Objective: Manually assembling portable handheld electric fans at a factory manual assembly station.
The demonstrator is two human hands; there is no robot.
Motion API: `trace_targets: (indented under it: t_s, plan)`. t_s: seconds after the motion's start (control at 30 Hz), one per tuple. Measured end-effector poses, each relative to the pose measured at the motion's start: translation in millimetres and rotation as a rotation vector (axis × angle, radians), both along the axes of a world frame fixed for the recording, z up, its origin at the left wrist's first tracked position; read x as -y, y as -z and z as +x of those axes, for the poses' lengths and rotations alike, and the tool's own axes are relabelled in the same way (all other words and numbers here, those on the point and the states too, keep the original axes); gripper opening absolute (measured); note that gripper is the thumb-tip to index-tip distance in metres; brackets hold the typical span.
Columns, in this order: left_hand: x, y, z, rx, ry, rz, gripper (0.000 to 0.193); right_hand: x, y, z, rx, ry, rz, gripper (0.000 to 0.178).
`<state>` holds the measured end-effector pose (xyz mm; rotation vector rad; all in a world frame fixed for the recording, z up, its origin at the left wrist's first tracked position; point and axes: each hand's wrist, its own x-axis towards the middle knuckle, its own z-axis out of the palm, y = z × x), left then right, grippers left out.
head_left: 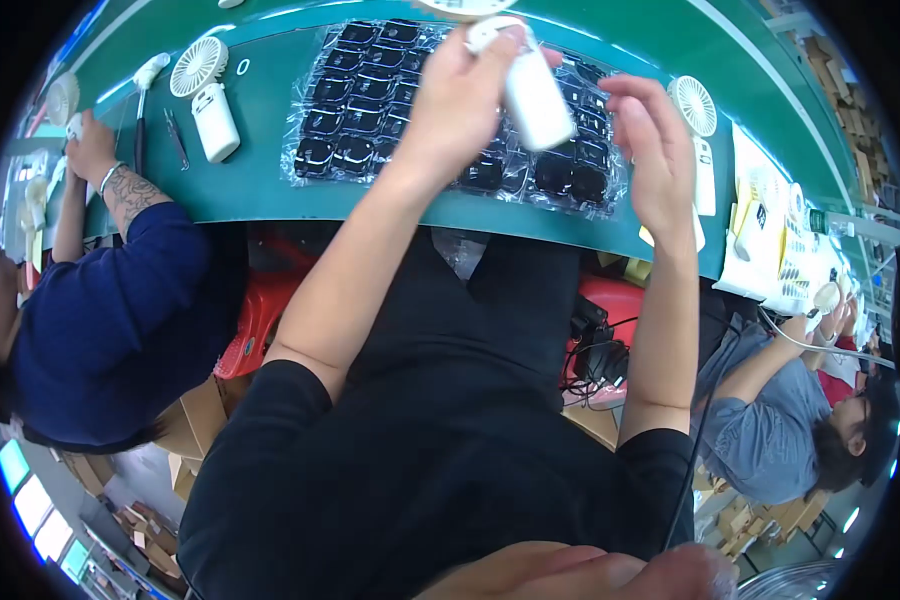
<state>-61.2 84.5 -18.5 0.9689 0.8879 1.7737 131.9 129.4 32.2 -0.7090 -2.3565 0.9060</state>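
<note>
My left hand [460, 105] grips a white handheld fan [538, 105] near the joint between handle and head. The fan's handle slants down to the right, and its round head is mostly cut off by the top of the view. To the right of the handle, my right hand [658, 160] is raised with its fingers loosely bent and apart, holding nothing. Beneath both hands, a clear plastic sheet with rows of black rounded parts [355, 95] lies on the green table [250, 195].
Another white fan [215, 120] lies to the left, beside tweezers [176, 138] and a black-handled tool [140, 130]. On the right lies a further fan [692, 105], before trays of white parts [760, 220]. Co-workers sit on both sides, a navy sleeve [160, 250] close at left.
</note>
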Motion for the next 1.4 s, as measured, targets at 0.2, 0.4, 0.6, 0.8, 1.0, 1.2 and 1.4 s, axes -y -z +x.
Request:
trace_targets:
  t_s: [0.2, 0.4, 0.6, 0.8, 1.0, 1.2, 1.4]
  plan:
    - [11.6, 14.0, -28.5, 0.141, 0.073, -0.249, 0.041, -12.9, 49.5, -9.2, 0.209, 0.005, 0.485, 0.019]
    - [8.8, 27.2, -31.1, 0.119, 0.072, -0.243, 0.038, -19.3, 55.2, -2.0, 0.067, -0.054, 0.454, 0.014]
    - [7.6, 26.4, -28.4, 0.017, 0.015, -0.265, 0.040, 0.9, 55.7, 4.5, -0.006, 0.074, 0.286, 0.010]
    - [8.7, 22.5, -26.4, 0.010, 0.029, -0.243, 0.040, 14.2, 51.8, 32.3, -0.044, 0.170, 0.069, 0.009]
    - [-0.3, 42.8, -26.1, -0.082, -0.123, -0.196, 0.042, 28.5, 53.6, 30.2, -0.126, 0.388, -0.471, 0.012]
    - [14.7, 19.6, -27.6, -0.079, -0.008, -0.022, 0.038, 36.9, 27.6, 50.7, -0.514, 0.412, -0.559, 0.020]
    - [33.4, 0.6, 8.0, 0.114, 0.163, 0.089, 0.041, 67.7, 9.4, -0.8, -0.885, 0.308, -0.572, 0.026]
